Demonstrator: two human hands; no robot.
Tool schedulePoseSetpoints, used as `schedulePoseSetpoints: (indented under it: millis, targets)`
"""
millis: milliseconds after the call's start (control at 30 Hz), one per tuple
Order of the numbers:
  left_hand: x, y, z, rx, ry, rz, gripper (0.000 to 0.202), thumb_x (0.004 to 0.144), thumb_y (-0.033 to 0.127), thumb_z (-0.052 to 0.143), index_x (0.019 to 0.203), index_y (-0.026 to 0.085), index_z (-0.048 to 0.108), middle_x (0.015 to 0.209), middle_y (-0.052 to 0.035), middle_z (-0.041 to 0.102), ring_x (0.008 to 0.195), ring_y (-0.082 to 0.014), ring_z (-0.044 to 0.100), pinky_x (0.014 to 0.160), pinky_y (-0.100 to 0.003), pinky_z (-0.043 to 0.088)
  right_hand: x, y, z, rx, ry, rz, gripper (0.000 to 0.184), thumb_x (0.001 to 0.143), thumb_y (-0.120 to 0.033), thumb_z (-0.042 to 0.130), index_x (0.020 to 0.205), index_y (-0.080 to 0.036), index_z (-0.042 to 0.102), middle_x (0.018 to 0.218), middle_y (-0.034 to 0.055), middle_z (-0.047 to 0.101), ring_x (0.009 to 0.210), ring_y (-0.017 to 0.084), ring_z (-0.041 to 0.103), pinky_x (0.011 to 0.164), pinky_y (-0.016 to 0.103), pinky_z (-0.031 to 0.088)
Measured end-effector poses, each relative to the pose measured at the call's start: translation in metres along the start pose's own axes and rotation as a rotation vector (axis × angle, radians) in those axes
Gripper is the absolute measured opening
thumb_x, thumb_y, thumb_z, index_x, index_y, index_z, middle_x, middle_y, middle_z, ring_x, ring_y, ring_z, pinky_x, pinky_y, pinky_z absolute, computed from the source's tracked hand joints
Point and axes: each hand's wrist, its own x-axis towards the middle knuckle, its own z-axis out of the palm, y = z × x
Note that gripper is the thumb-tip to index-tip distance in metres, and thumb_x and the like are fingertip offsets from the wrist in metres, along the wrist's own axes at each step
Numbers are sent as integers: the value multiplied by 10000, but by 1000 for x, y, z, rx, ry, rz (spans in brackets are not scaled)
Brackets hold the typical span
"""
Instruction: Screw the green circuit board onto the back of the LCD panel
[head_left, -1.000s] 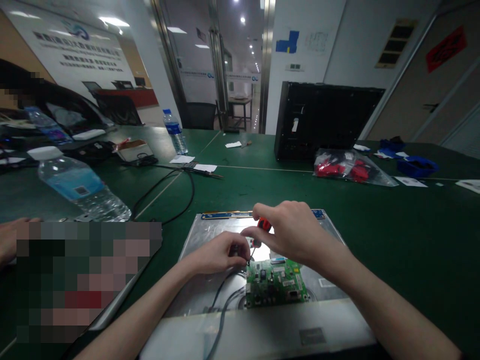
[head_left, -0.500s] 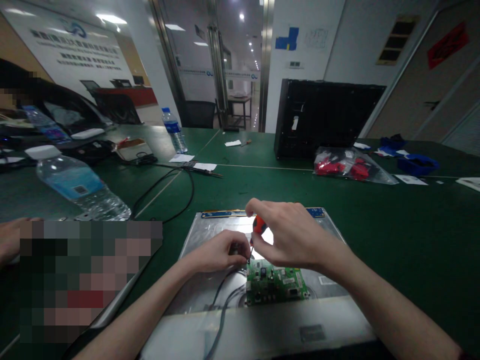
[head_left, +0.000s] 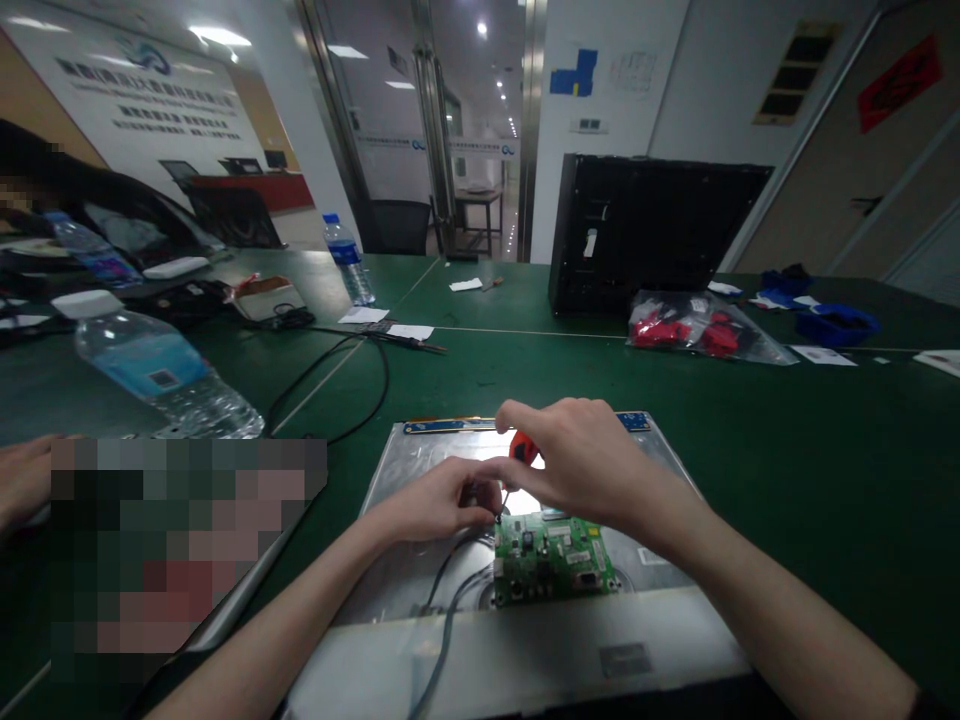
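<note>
While a flat, silvery panel [head_left: 420,460] underlies the right hand [head_left: 581,455] and a curled left hand [head_left: 442,500], the latter's grip impossible to tell, a rectangular green circuit board [head_left: 551,562], dotted with dark chips [head_left: 527,540], sits on the panel; above the panel, the right hand clasps a thin-shafted, red-and-black screwdriver [head_left: 523,449].

left hand [head_left: 448,497]: bare | right hand [head_left: 581,447]: bare | 2 forearms [head_left: 307,588]: bare | right sleeve [head_left: 934,706]: dark edge

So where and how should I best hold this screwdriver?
Probably by the red handle, from above right: it is uppermost and thicker than the shaft, which slants down to a corner of the circuit board, with the left hand close on the left.
</note>
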Motion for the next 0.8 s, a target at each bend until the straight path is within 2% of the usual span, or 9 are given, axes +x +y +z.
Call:
schedulePoseSetpoints:
  millis: [167, 333, 467, 567, 700, 800]
  targets:
    - [0, -4, 1, 15, 10, -25, 113, 709, 211, 651, 801, 156, 616, 702, 10, 575, 658, -161, 539, 612, -253, 417, -1, 1, 0, 62, 27, -49, 221, 820, -309, 514, 1002, -184, 512, 797, 22, 656, 619, 134, 524, 527, 256, 238]
    - [1, -6, 1, -2, -17, 9, 106, 720, 193, 633, 819, 156, 624, 715, 8, 601, 665, -159, 547, 618, -251, 421, 1, 1, 2, -47, 15, 9, 248, 890, -435, 460, 942, -214, 558, 690, 9, 646, 576, 140, 515, 521, 263, 202]
    - [0, -3, 1, 31, 7, -2, 81, 718, 192, 634, 789, 153, 625, 717, 8, 592, 660, -151, 535, 608, -244, 417, 2, 1, 1, -23, 6, -9, 176, 861, -343, 497, 961, -203, 534, 708, 3, 647, 571, 132, 501, 511, 260, 201]
    - [0, 1, 2, 57, 19, 10, 51, 720, 186, 623, 758, 152, 620, 700, 11, 586, 660, -151, 529, 615, -245, 414, 0, 1, 0, 65, 10, -65, 245, 811, -317, 534, 1014, -185, 497, 785, 14, 659, 614, 133, 520, 523, 255, 231]
    - [-1, 5, 3, 46, 32, 19, 58, 722, 183, 616, 774, 159, 625, 725, 5, 611, 680, -156, 547, 642, -253, 423, 1, 3, 1, 7, 2, -23, 247, 893, -447, 480, 963, -218, 539, 723, 11, 651, 601, 141, 526, 540, 264, 220]
    - [-1, 4, 3, 30, 24, -2, 66, 719, 196, 624, 772, 156, 628, 726, 3, 610, 660, -150, 542, 622, -250, 417, 2, 3, 2, -23, 12, 12, 214, 899, -402, 485, 982, -214, 544, 716, 14, 650, 595, 142, 524, 536, 265, 207]
